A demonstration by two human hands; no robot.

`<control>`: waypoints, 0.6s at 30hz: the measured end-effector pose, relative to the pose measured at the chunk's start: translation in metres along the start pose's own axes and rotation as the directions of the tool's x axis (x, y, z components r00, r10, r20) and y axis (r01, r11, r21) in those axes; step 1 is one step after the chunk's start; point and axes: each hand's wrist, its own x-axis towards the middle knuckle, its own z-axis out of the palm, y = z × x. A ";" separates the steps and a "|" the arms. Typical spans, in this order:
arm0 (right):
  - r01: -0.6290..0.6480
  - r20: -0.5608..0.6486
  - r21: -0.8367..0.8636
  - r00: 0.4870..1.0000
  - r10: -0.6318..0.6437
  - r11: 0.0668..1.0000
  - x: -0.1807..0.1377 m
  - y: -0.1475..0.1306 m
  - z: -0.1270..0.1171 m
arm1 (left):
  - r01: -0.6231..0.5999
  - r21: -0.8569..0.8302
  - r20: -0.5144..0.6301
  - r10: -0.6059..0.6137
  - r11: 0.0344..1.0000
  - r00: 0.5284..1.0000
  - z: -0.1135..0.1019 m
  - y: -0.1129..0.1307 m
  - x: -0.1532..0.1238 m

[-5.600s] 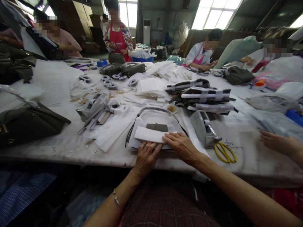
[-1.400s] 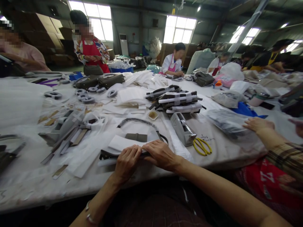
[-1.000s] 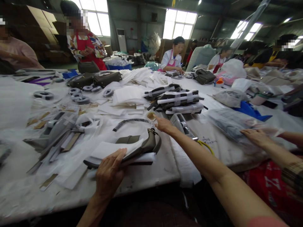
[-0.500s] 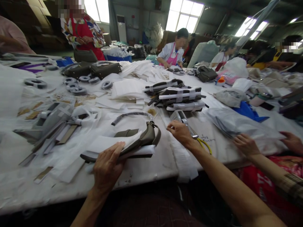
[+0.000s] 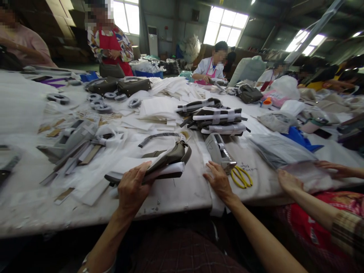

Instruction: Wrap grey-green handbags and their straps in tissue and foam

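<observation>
My left hand (image 5: 132, 187) is closed on the near edge of an olive handbag (image 5: 170, 155). The bag is tilted up off the table, with white paper (image 5: 126, 165) folded round it. The bag's dark strap (image 5: 159, 135) curves behind it. My right hand (image 5: 217, 180) lies flat with fingers spread on a white strip (image 5: 214, 203) at the table's front edge, holding nothing. It is just in front of a grey tape dispenser (image 5: 219, 149) and beside yellow scissors (image 5: 241, 177).
A stack of wrapped bags (image 5: 216, 115) lies behind the dispenser. Tape rolls (image 5: 98, 104), white paper sheets (image 5: 159, 108) and grey dispensers (image 5: 75, 138) lie to the left. A co-worker's hands (image 5: 288, 181) handle a plastic bag (image 5: 308, 176) on the right. Other people work at the far side.
My right hand left the bag, reached out to the tape dispenser and came back down to the table's front edge. My left hand tilted the bag's near edge up.
</observation>
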 end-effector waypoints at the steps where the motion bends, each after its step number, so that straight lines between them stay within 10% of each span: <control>1: -0.003 -0.020 -0.003 1.000 0.003 1.000 -0.001 0.001 0.003 | 0.007 0.001 -0.008 -0.007 1.000 1.000 -0.001 0.000 0.000; 10: -0.088 -0.064 0.148 0.993 0.098 0.985 0.005 0.001 0.004 | 0.042 -0.005 -0.026 -0.042 0.999 0.999 -0.001 0.001 0.001; 18: 0.019 -0.124 0.372 0.992 0.030 0.928 0.022 -0.062 -0.018 | 0.072 -0.014 -0.015 -0.072 0.997 0.997 -0.001 -0.002 0.001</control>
